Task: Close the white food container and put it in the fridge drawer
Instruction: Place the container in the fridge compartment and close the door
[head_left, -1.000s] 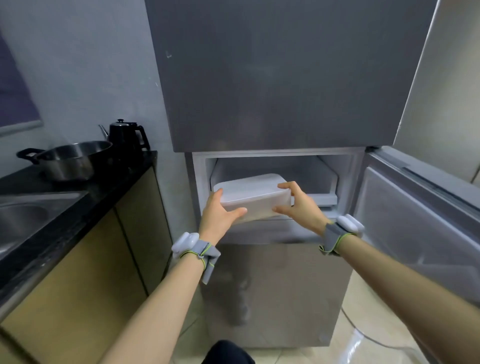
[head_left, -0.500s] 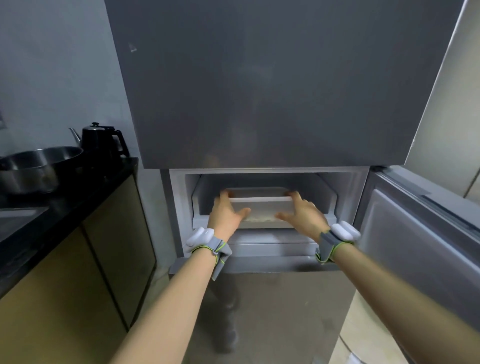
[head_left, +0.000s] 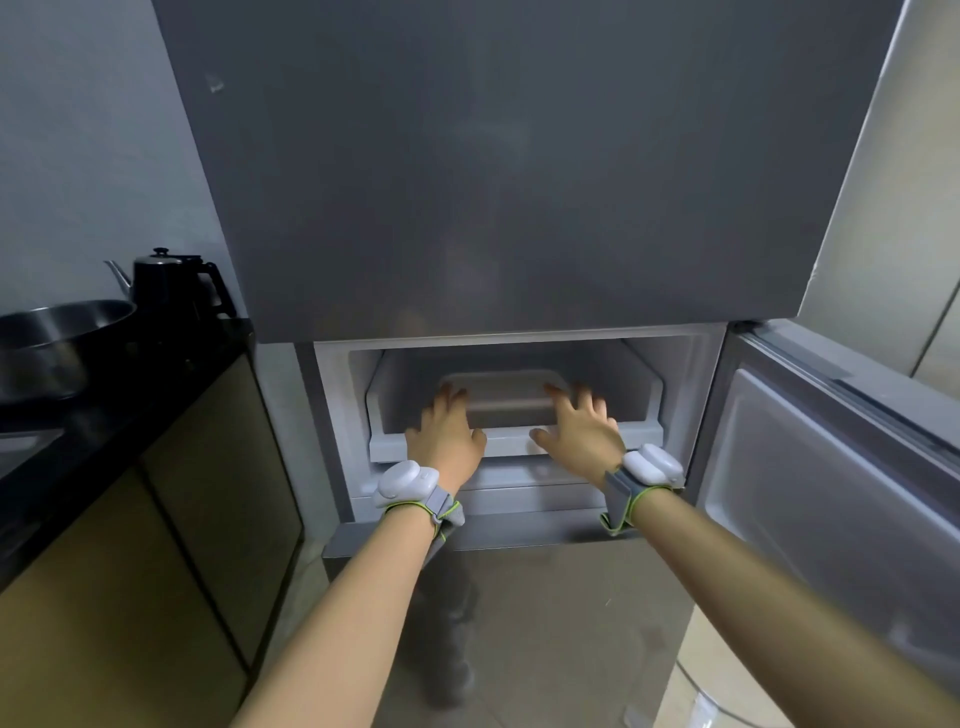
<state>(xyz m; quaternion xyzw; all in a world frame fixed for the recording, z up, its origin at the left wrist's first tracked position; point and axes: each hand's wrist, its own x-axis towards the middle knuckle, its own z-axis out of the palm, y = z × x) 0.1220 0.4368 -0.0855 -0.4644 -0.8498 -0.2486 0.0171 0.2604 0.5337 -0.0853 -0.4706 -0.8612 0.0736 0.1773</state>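
Note:
The white food container (head_left: 505, 396), lid on, lies inside the white fridge drawer (head_left: 647, 427) in the open middle compartment. My left hand (head_left: 445, 435) is at the container's near left corner, fingertips touching it, thumb over the drawer's front lip. At the near right corner my right hand (head_left: 581, 427) has its fingers spread apart, thumb also over the lip. Neither hand grips the container. Both wrists wear white sensor bands.
The fridge's grey upper door (head_left: 493, 182) is shut above the compartment. The compartment's door (head_left: 831, 499) stands swung out at the right. A black counter (head_left: 130, 410) at the left carries a steel pot (head_left: 57, 338) and a black kettle (head_left: 171, 283).
The container went from in front of the compartment down into the drawer. My hands let go of its sides and now sit spread at its near corners.

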